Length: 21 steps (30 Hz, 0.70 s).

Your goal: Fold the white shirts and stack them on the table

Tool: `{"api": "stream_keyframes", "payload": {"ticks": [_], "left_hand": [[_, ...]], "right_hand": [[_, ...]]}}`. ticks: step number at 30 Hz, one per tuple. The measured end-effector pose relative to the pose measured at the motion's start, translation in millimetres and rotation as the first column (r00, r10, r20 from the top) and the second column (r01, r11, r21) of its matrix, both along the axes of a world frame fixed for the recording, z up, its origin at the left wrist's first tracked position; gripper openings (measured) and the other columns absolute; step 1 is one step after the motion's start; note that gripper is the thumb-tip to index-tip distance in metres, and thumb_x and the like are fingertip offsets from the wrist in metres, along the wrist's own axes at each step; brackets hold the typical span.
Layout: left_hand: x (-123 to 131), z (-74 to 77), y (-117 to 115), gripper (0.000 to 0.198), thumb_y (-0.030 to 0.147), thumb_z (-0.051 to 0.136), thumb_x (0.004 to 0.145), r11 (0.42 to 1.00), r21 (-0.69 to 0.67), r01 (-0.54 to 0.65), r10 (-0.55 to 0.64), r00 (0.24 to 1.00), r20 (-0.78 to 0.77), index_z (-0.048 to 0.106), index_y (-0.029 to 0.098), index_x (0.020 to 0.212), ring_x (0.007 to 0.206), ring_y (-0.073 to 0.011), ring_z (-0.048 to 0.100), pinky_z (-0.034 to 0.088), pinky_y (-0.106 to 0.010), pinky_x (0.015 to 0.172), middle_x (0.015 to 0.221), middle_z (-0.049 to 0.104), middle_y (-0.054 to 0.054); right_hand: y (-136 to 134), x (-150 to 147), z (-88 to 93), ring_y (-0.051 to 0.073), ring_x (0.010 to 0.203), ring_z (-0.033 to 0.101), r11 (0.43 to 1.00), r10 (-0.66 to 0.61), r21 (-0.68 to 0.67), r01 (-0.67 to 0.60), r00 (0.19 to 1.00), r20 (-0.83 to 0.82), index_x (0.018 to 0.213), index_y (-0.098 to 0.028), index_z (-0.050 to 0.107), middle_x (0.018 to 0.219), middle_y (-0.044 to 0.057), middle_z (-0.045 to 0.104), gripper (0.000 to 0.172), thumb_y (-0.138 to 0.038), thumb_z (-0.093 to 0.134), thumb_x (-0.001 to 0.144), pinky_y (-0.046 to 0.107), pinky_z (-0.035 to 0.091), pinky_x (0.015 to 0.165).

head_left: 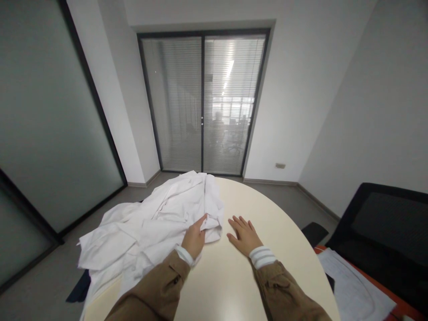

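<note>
A crumpled white garment [157,218] lies spread over the left half of a round cream table [267,223]. My left hand [194,237] rests on the garment's near right edge, its fingers closed on a fold of the cloth. My right hand [243,232] lies flat on the bare tabletop just right of the garment, fingers stretched out and apart, holding nothing. Both arms wear brown sleeves with white striped cuffs.
A black mesh chair [384,232] stands at the right, beside sheets of white paper [354,285] on an orange surface. A dark cloth [80,287] hangs below the garment at the left. Glass doors with blinds [202,102] close the far wall.
</note>
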<state>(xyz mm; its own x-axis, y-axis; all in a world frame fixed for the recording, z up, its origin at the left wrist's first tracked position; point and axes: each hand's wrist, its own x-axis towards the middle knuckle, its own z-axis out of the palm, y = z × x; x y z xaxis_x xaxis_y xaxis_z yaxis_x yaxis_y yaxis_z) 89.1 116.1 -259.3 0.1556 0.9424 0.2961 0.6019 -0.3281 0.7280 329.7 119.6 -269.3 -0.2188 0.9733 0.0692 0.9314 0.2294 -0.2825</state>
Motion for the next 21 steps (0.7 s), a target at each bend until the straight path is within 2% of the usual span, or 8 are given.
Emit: {"api": "stream_keyframes", "payload": {"ticks": [3,5,8,10,12,17,19,21], "left_hand": [[8,5.8,-1,0.045,0.021,0.048,0.089,0.992,-0.069,0.102,-0.073,0.938,0.338,0.06,0.017,0.132,0.127,-0.0252,0.055,0.04,-0.042,0.111,0.133,0.064,-0.007],[5,10.5,3,0.042,0.031,0.052,0.088,0.98,-0.135,0.144,-0.066,0.883,0.465,0.065,0.016,0.126,0.126,-0.0269,0.056,0.04,-0.043,0.111,0.128,0.067,-0.007],[-7,12.3,12,0.045,0.043,0.054,0.088,0.971,-0.188,0.144,-0.006,0.808,0.589,0.067,0.016,0.122,0.13,-0.0266,0.053,0.038,-0.041,0.113,0.127,0.067,-0.008],[-13,9.2,17,0.046,0.046,0.055,0.087,0.967,-0.229,0.111,0.06,0.774,0.63,0.068,0.016,0.12,0.13,-0.0266,0.053,0.037,-0.04,0.113,0.127,0.068,-0.009],[-14,4.2,19,0.046,0.044,0.057,0.086,0.953,-0.285,0.104,0.11,0.756,0.645,0.069,0.015,0.118,0.126,-0.028,0.057,0.04,-0.042,0.111,0.124,0.069,-0.01],[-3,-3.1,15,0.045,0.032,0.056,0.084,0.933,-0.331,0.143,0.111,0.759,0.641,0.066,0.012,0.123,0.119,-0.0275,0.063,0.046,-0.042,0.105,0.119,0.071,-0.01],[-4,-1.1,13,0.047,0.026,0.053,0.084,0.952,-0.302,0.051,0.144,0.796,0.587,0.063,0.015,0.129,0.122,-0.0256,0.06,0.045,-0.04,0.107,0.124,0.069,-0.006],[-11,3.3,13,0.053,0.021,0.051,0.083,0.952,-0.297,-0.07,0.231,0.802,0.551,0.058,0.019,0.136,0.124,-0.0241,0.059,0.045,-0.038,0.107,0.127,0.068,-0.003]], "right_hand": [[-2,-2,2.3,0.031,0.147,0.024,1.0,-0.008,0.018,0.008,1.0,-0.008,0.147,-0.027,0.043,0.158,0.005,0.035,0.06,-0.052,0.044,0.093,0.057,0.013,0.118],[-2,-2,2.9,0.031,0.147,0.025,1.0,-0.021,0.015,0.022,0.999,-0.032,0.148,-0.028,0.041,0.157,0.004,0.036,0.057,-0.048,0.041,0.095,0.058,0.014,0.118],[1,-1,1.2,0.028,0.147,0.025,0.998,-0.061,-0.001,0.061,0.992,-0.107,0.15,-0.026,0.039,0.156,0.005,0.038,0.054,-0.036,0.035,0.097,0.057,0.014,0.119],[2,-3,-0.9,0.027,0.147,0.026,0.997,-0.081,-0.013,0.08,0.979,-0.185,0.151,-0.023,0.038,0.156,0.007,0.037,0.055,-0.029,0.031,0.096,0.056,0.013,0.12],[2,-8,-2.5,0.024,0.146,0.028,0.998,-0.069,-0.011,0.069,0.949,-0.307,0.153,-0.022,0.033,0.156,0.008,0.037,0.056,-0.03,0.028,0.097,0.053,0.015,0.121],[2,-28,-2.8,0.021,0.141,0.038,0.988,0.11,0.156,-0.018,0.791,-0.602,0.156,-0.017,0.021,0.15,0.012,0.046,0.069,-0.039,0.041,0.094,0.039,0.034,0.115],[5,-27,-3.5,0.023,0.136,0.045,0.983,0.092,0.177,0.038,0.738,-0.669,0.155,-0.014,0.022,0.145,0.015,0.05,0.072,-0.039,0.044,0.091,0.039,0.039,0.111],[12,-16,-5.4,0.026,0.129,0.052,0.973,-0.014,0.145,0.178,0.675,-0.738,0.152,-0.012,0.026,0.141,0.018,0.054,0.072,-0.038,0.045,0.089,0.041,0.044,0.107]]}}
